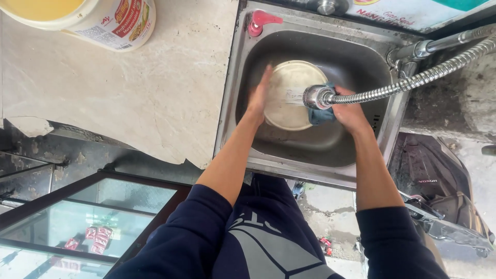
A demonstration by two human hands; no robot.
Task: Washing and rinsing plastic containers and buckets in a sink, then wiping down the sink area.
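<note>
A round cream plate (pixel 287 95) is held tilted inside the steel sink (pixel 361 150). My left hand (pixel 258 98) lies flat along the plate's left rim, fingers together. My right hand (pixel 347 109) is closed on a blue-grey cloth (pixel 320 115) pressed to the plate's right edge. A flexible metal hose tap (pixel 316 96) sprays water onto the plate's face just above my right hand.
A pink-topped dispenser (pixel 258 21) stands at the sink's back left corner. A large tub of yellow liquid (pixel 90 18) sits on the pale stone counter (pixel 129 88). A glass display case (pixel 88 217) lies below left, a parked scooter (pixel 444 201) below right.
</note>
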